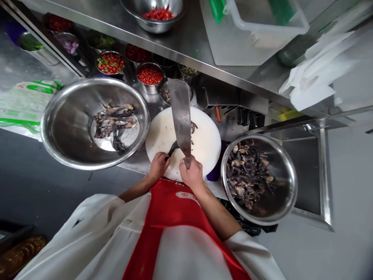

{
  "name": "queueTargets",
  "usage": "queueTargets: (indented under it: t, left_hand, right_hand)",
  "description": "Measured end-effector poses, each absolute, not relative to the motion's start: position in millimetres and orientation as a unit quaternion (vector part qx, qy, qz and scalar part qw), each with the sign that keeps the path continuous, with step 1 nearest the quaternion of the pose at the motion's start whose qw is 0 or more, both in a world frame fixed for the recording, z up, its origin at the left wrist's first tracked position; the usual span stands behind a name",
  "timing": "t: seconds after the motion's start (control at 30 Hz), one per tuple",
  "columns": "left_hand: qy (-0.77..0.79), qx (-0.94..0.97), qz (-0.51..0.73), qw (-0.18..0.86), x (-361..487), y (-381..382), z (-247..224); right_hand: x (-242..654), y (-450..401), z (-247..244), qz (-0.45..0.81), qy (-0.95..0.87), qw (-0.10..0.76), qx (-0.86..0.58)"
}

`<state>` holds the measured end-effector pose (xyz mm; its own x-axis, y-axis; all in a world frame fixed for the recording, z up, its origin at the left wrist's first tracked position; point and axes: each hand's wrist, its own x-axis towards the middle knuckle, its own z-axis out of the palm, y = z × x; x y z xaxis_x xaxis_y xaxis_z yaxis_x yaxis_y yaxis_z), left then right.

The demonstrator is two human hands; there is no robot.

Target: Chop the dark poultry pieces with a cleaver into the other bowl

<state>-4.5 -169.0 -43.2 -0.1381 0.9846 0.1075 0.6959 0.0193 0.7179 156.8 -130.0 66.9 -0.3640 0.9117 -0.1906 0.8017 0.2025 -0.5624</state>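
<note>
On the round white cutting board (206, 136), my left hand (159, 165) is closed on one end of a dark piece of meat (174, 147). My right hand (191, 171) grips the handle of a cleaver (181, 116), whose broad blade points away from me over the board and hides part of it. Small dark scraps lie just right of the blade. To the left, a wide steel bowl (67, 112) holds several long dark pieces. On the right, another steel bowl (285, 186) contains many chopped dark pieces.
Containers of chopped red chillies (149, 76) and other ingredients stand behind the board. Above them runs a steel shelf (189, 42) with a chilli bowl (154, 25) and a clear plastic box (247, 46). A knife rack (221, 95) is behind right, a sink (325, 175) far right, a plastic bag (26, 103) far left.
</note>
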Motion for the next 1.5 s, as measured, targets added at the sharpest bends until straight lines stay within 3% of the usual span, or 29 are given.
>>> queueTargets:
  t: [0.13, 0.2, 0.3, 0.47, 0.53, 0.67, 0.73, 0.9, 1.07, 1.27, 1.4, 1.5]
  left_hand:
    - [0.665, 0.632, 0.352, 0.187, -6, -168, -47]
    - [0.663, 0.634, 0.357, 0.175, -5, -166, -47]
    - [0.664, 0.634, 0.359, 0.166, -5, -166, -47]
    - [0.666, 0.623, 0.371, 0.176, -5, -168, -47]
    - [0.668, 0.619, 0.371, 0.179, -6, -169, -47]
    - [0.663, 0.632, 0.359, 0.18, -6, -169, -46]
    - [0.661, 0.635, 0.361, 0.175, -6, -168, -46]
    - [0.662, 0.637, 0.355, 0.174, -6, -167, -46]
    - [0.667, 0.635, 0.349, 0.172, -6, -168, -49]
    - [0.659, 0.645, 0.356, 0.154, -6, -167, -48]
    - [0.655, 0.647, 0.356, 0.158, -6, -166, -46]
    - [0.657, 0.644, 0.357, 0.161, -6, -165, -47]
  right_hand:
    - [150, -122, 52, 0.323, -0.76, -0.063, -0.56]
    - [147, -115, 53, 0.322, -0.76, -0.084, -0.559]
    - [149, -113, 71, 0.323, -0.771, -0.032, -0.548]
    - [153, -123, 93, 0.29, -0.768, 0.13, -0.556]
    - [151, -125, 83, 0.295, -0.774, 0.087, -0.553]
    - [142, -120, 56, 0.319, -0.773, -0.085, -0.542]
    - [140, -117, 52, 0.315, -0.769, -0.111, -0.545]
    - [144, -116, 70, 0.327, -0.767, -0.09, -0.544]
    - [150, -120, 86, 0.339, -0.771, 0.049, -0.537]
    - [140, -118, 62, 0.331, -0.757, -0.127, -0.549]
    - [141, -117, 65, 0.334, -0.758, -0.12, -0.548]
    - [147, -121, 79, 0.346, -0.766, -0.05, -0.539]
